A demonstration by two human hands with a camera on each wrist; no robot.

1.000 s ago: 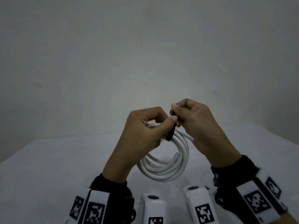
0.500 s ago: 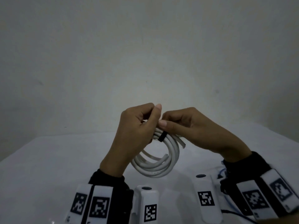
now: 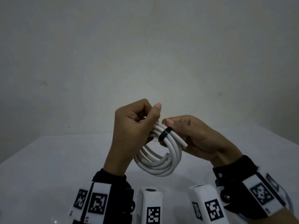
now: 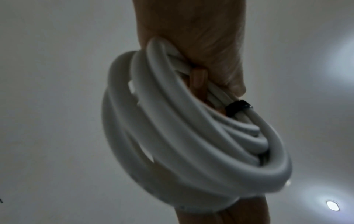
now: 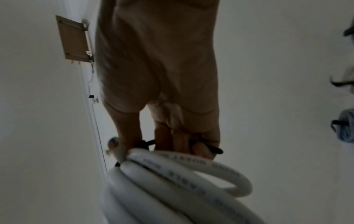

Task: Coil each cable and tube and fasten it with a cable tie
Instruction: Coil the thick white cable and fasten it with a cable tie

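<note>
A white tube coil of several loops hangs in the air above the white table. My left hand grips the top of the coil, fingers curled round the loops. A black cable tie wraps the loops just right of that grip; it shows as a black band in the left wrist view. My right hand pinches the tie with its fingers curled round it, against the coil. One cut tube end sticks out toward the right palm.
White wrist-camera housings with square markers sit at the bottom of the head view. A plain wall rises behind the table. In the right wrist view a blue coiled cable with a black tie and a wooden panel show.
The black tie went from a loose strip held above the coil to a band wrapped round the loops. My right hand dropped lower and to the right. The left grip stayed.
</note>
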